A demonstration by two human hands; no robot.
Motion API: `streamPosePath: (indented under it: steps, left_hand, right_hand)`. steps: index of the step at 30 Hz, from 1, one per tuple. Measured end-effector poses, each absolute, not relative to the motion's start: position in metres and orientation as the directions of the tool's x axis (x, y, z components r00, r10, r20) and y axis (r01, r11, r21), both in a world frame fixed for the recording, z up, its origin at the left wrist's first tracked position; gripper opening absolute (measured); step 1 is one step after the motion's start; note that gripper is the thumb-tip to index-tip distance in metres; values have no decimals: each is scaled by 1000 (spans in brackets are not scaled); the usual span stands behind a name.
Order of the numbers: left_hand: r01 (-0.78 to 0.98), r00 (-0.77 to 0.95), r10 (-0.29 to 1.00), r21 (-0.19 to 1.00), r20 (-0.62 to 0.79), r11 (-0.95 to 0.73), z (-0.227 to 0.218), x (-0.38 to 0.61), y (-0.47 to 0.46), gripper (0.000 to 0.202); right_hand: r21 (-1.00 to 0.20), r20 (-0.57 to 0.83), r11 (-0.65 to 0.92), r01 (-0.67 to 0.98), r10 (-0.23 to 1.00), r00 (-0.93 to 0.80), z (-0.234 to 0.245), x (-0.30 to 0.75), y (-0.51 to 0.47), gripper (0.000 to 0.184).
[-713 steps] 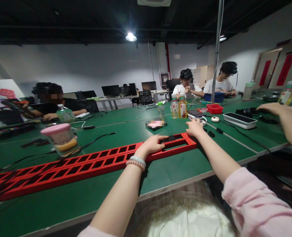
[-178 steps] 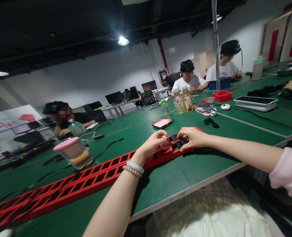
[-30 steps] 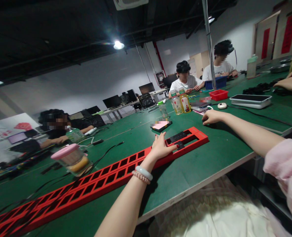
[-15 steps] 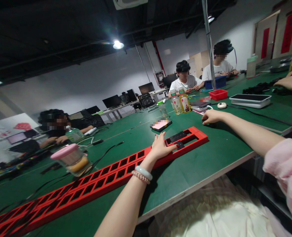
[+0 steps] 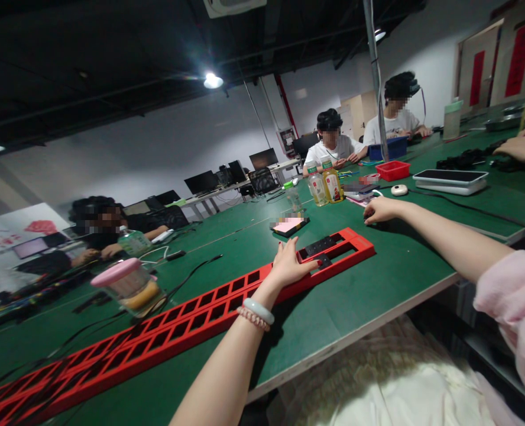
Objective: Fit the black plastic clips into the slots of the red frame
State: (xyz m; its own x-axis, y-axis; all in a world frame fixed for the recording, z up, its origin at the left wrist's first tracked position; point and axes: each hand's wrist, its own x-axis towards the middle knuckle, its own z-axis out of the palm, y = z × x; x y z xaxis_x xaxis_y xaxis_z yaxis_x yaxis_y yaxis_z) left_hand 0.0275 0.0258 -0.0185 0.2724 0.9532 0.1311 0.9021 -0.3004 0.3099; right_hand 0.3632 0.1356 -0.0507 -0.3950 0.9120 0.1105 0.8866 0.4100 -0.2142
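A long red slotted frame [image 5: 227, 300] runs diagonally across the green table. My left hand [image 5: 289, 264] rests over it with thumb and fingers spread, the thumb beside black pieces [image 5: 320, 247] set in slots near the right end. Most slots to the left of that hand show dark openings. Beyond the frame's right end, my right hand [image 5: 381, 210] is low at the tabletop with its fingers bunched and pointing down. Whatever lies under those fingertips is hidden. A small dark box with a pink top [image 5: 289, 225] lies behind the frame.
A pink-lidded cup [image 5: 129, 287] and black cables [image 5: 195, 275] lie left of the frame. Drink bottles [image 5: 332, 184], a red tray [image 5: 393, 171], a white case [image 5: 451, 181] and a metal pole [image 5: 376, 89] stand farther back. Several people sit around the table; another person's hand [image 5: 522, 151] is at right.
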Motion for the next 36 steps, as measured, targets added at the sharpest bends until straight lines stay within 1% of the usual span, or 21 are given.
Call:
streamPosePath:
  steps: [8, 14, 23, 26, 33, 36]
  left_hand:
    - [905, 276, 953, 300, 123, -301, -19, 27, 27, 94]
    - [901, 281, 950, 305, 137, -310, -21, 26, 28, 91]
    - [901, 298, 944, 284, 143, -327, -24, 24, 31, 94]
    - [902, 298, 945, 282, 136, -325, -24, 23, 31, 95]
    - [900, 303, 944, 285, 134, -329, -25, 24, 31, 97]
    - [902, 301, 944, 281, 131, -327, -24, 25, 29, 97]
  right_hand:
    - [-213, 123, 404, 890, 914, -386, -50, 361, 134, 34]
    - [-212, 149, 402, 891, 914, -377, -48, 359, 132, 33]
    - [-146, 224, 444, 884, 885, -407, -41, 355, 125, 30]
    - [-119, 236, 440, 890, 883, -406, -38, 353, 123, 32]
    - [-157, 290, 429, 889, 881, -374, -36, 346, 117, 40]
    - [-169, 359, 490, 855, 839, -410, -35, 336, 108, 41]
